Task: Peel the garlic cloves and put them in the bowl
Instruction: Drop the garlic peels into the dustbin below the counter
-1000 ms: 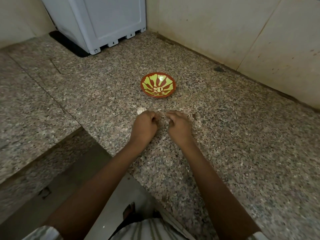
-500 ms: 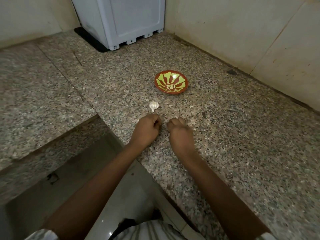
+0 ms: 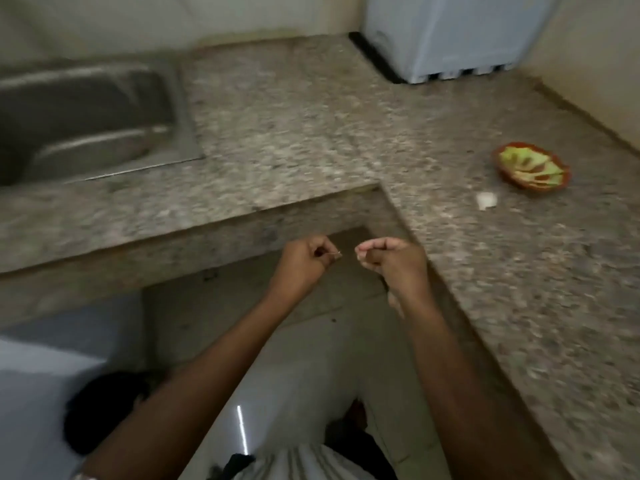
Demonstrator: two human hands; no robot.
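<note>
Garlic [image 3: 486, 201] lies on granite counter [image 3: 311, 133], just beside bowl [image 3: 533, 187], forward-right of both hands. Right hand [image 3: 391, 261] nearer, fingers curled, contents unclear. Left hand [image 3: 304, 261] pinches thin sliver [image 3: 335, 253].

Both bare forearms rise from 6 o'clock, the left slanting in from 7, the right from 5, and the 2 grips end side by side near the middle, close but apart. The left grip [image 3: 304, 263] is curled, thumb and forefinger pinching a thin sliver [image 3: 334, 253] that points to 3 o'clock. The right grip [image 3: 393, 261] is a loose fist, fingertips [image 3: 362, 251] turned to 9 o'clock; nothing shows in it.
</note>
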